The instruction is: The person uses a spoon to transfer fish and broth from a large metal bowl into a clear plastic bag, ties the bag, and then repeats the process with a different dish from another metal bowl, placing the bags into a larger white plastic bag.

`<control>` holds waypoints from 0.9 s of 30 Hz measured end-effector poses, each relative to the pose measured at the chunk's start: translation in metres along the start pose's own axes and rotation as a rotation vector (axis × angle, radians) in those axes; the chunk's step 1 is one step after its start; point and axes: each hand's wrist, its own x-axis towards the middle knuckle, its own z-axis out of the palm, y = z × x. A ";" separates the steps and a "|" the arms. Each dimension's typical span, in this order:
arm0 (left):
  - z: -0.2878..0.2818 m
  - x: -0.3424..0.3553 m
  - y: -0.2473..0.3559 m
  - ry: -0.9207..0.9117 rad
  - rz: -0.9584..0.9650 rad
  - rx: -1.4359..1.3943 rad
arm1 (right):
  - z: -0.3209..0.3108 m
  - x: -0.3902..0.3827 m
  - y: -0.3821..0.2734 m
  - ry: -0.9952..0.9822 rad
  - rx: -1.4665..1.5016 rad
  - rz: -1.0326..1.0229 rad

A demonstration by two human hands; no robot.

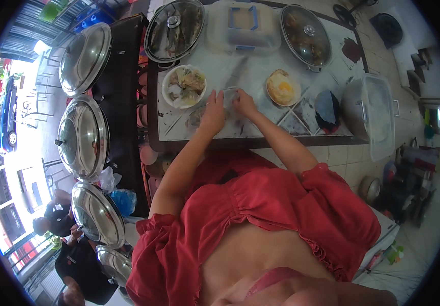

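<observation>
Over the table, my left hand point(214, 111) and my right hand point(245, 104) are close together, fingers closed on a small piece of thin see-through plastic point(231, 94) that looks like a bag. Its lower part is hard to make out against the pale tabletop point(240, 74). Just left of my left hand stands a white bowl point(166, 91) filled with leafy food and pale bits in plastic. A fried egg point(284, 87) lies on top of food in a round dish, to the right of my right hand. More crumpled see-through plastic point(195, 118) lies beside my left wrist.
Along the far side are a glass-lidded pan of fish point(175, 31), a translucent lidded box point(215, 30) and another glass-lidded pan point(306, 38). A bluish-grey cloth point(327, 104) and a plastic bin point(380, 117) sit right. Several steel-lidded pans point(83, 137) line the left counter; people sit beyond.
</observation>
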 end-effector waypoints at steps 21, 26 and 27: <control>0.009 0.087 0.014 -0.232 -1.016 -1.149 | -0.109 -0.067 -0.032 -0.101 0.418 0.132; 0.043 0.103 0.005 0.020 -0.867 -1.110 | -0.151 -0.131 -0.036 -0.392 0.472 0.263; 0.042 0.105 0.012 0.100 -0.860 -1.231 | -0.166 -0.144 -0.019 -0.484 0.435 0.297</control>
